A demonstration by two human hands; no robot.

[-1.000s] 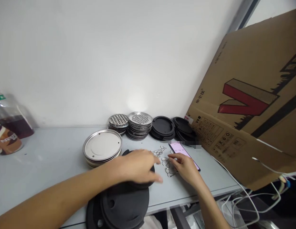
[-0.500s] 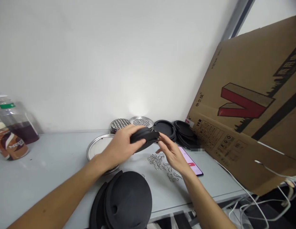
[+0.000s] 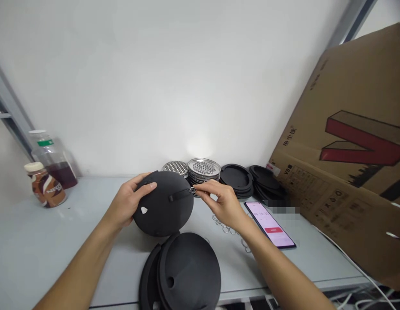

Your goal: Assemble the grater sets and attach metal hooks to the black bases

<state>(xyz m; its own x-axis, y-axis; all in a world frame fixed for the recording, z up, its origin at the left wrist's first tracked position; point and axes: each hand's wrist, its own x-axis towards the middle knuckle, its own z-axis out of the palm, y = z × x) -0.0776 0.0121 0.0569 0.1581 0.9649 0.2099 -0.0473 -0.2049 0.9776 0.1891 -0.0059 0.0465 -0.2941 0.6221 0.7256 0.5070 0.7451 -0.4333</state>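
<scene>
My left hand point(image 3: 130, 199) grips the left edge of a round black plastic disc point(image 3: 164, 211), thumb on its face. The disc is raised and tilted with its broad face towards me. It has a small hole at lower left and a narrow raised bracket at right. My right hand point(image 3: 221, 202) pinches a small metal wire clip point(image 3: 192, 190) at the disc's right edge, by the end of the bracket. Whether the clip is seated there I cannot tell. Several similar wire clips point(image 3: 226, 229) lie on the table below my right hand, partly hidden by it.
More black discs point(image 3: 190, 271) are stacked at the front. Metal grater discs point(image 3: 204, 168) and black rings point(image 3: 236, 177) stand along the wall. A phone point(image 3: 271, 226) lies at right beside a large cardboard box point(image 3: 345, 172). Two bottles point(image 3: 47, 185) stand at far left.
The black disc has turned from nearly edge-on to face me, and my left hand now holds its left side. My right hand now pinches a wire clip at its edge. The metal-rimmed dish is out of sight.
</scene>
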